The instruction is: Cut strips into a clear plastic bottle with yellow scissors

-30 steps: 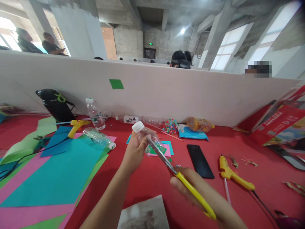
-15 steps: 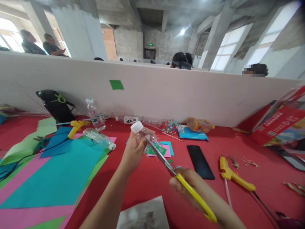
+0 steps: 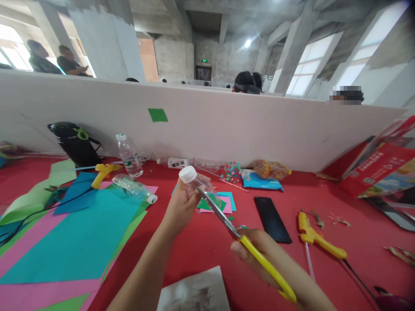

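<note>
Desk: red-covered desk [image 3: 201, 250], closed off beyond the grips by a white partition [image 3: 233, 129] bearing a green square [image 3: 158, 115].
Room: bare concrete beams and tall windows; other people's heads show past the partition.
Left grip [image 3: 180, 207]: clenched round a clear bottle [image 3: 201, 186], white cap uppermost, held above the desk.
Right grip [image 3: 259, 255]: closed on yellow-handled scissors [image 3: 251, 250], whose blades lie against the bottle's side.
Right of the right grip: black phone [image 3: 271, 219] and yellow glue gun [image 3: 316, 237].
Left of the left grip: coloured paper sheets [image 3: 74, 242].
Writing: dark characters on a lying bottle's label [image 3: 179, 163] beyond the left grip, and print on a red box [image 3: 378, 168] far right, both unreadable.
</note>
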